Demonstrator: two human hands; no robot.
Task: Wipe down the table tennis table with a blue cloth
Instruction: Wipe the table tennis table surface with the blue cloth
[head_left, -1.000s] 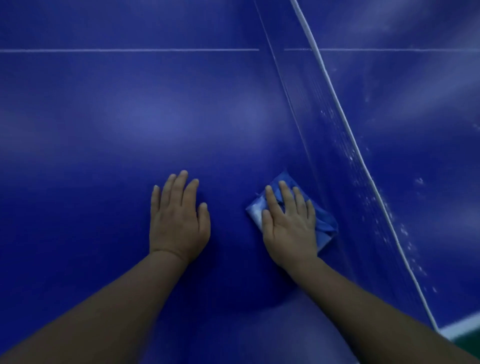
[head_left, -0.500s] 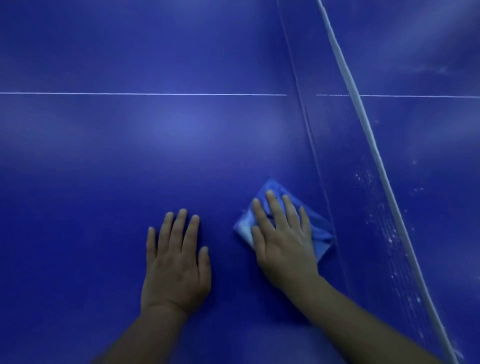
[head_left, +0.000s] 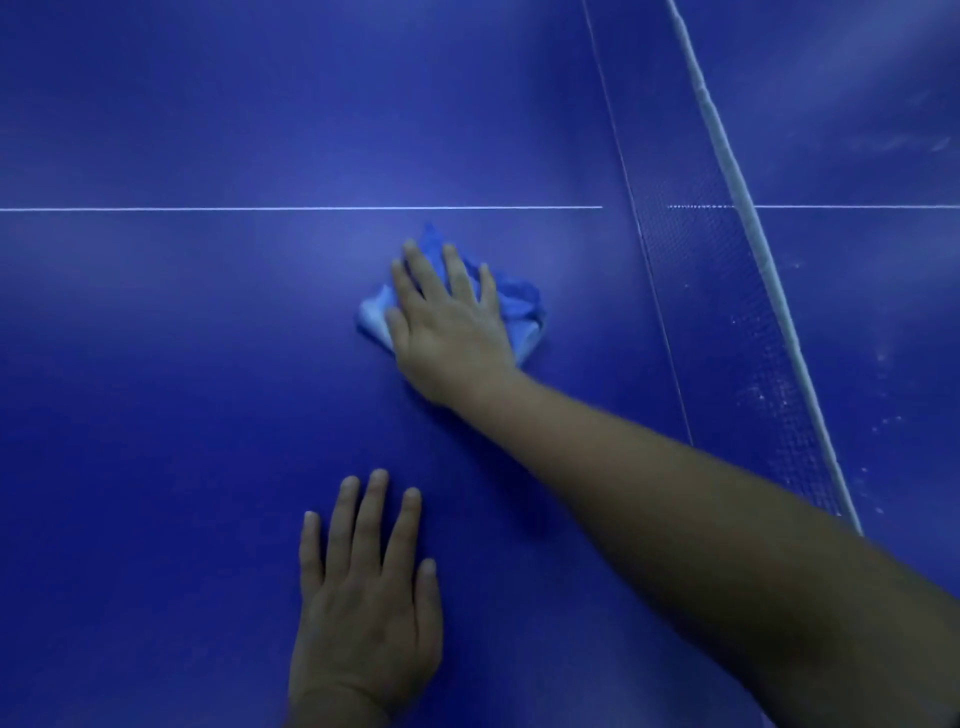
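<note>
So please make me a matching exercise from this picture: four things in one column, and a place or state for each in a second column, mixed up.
Things:
1. left hand
2. right hand
3. cloth
4. net

Places or states:
A. crumpled under a palm
B. flat on the bare table, nearest the camera
C. stands at the right, with a white top band
D. presses down on the cloth, below the white line

Pairs: 1-B, 2-D, 3-A, 4-C

The blue table (head_left: 182, 364) carries a crumpled blue cloth (head_left: 514, 306), just below its white line (head_left: 260, 209).
</note>
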